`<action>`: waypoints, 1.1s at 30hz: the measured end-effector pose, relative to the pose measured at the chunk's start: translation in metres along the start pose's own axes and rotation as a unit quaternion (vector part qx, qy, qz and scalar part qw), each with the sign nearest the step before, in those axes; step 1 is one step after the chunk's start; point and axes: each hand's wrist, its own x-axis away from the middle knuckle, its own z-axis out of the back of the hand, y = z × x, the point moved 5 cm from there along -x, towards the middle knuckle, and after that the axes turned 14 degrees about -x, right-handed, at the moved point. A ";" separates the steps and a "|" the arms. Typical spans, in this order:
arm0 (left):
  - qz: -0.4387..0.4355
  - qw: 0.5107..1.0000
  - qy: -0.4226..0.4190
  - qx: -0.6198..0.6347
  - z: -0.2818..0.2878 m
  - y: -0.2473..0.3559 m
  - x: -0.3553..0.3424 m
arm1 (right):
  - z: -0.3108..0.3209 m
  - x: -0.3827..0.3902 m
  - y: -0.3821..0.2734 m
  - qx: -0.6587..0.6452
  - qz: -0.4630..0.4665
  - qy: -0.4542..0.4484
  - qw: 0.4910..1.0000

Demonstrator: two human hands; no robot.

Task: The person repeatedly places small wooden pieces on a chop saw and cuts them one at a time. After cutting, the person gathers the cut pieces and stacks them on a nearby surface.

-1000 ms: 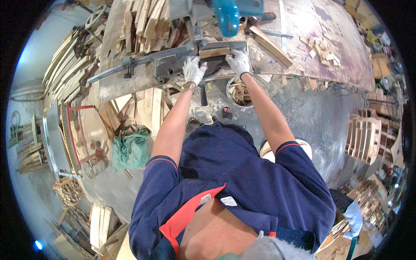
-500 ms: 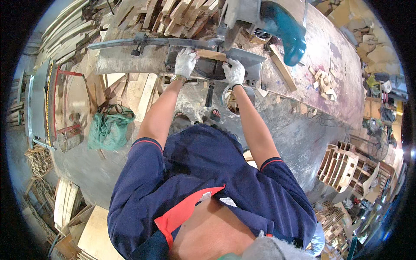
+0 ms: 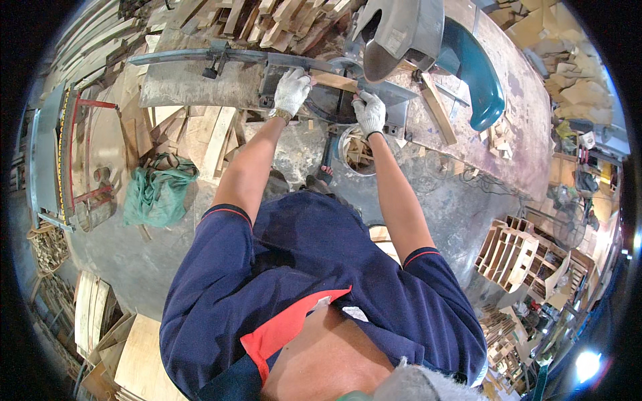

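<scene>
A short wooden strip (image 3: 334,81) lies along the metal fence on the bed of a miter saw (image 3: 324,110). Its left end is gripped by my left hand (image 3: 292,92), in a white knitted glove with the fingers curled. Closed around the right end is my right hand (image 3: 370,113), gloved the same way; its fingertips are partly hidden. Above and right of the strip hangs the saw's grey head with its blade guard (image 3: 388,59). The teal handle (image 3: 476,77) curves off to the right, untouched by either hand.
Several loose wood sticks (image 3: 281,23) are piled behind the fence. A longer board (image 3: 439,110) lies on the bench right of the saw. Offcuts fill a round bin (image 3: 358,152) below the bed. A green cloth bag (image 3: 159,194) sits on the floor at left.
The saw head and teal handle appear larger and further right, raised away from the bed. Both hands stay at the strip's ends. The whole view has shifted slightly.
</scene>
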 end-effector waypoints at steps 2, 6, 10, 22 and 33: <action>0.006 1.000 -0.005 0.005 0.001 0.001 -0.001 | 0.000 -0.001 -0.001 -0.001 0.001 -0.003 1.000; 0.017 1.000 -0.023 0.006 0.001 0.002 -0.002 | 0.002 -0.001 -0.005 0.018 0.021 -0.014 1.000; 0.006 1.000 -0.019 -0.003 0.003 0.003 -0.002 | 0.002 0.000 -0.001 0.005 0.004 -0.028 1.000; -0.007 0.999 -0.031 -0.010 -0.004 0.001 -0.005 | 0.047 0.031 -0.007 -0.234 -0.112 0.041 0.965; -0.008 1.000 0.014 0.014 -0.003 0.002 -0.002 | 0.277 0.023 -0.151 -0.269 0.008 0.228 0.936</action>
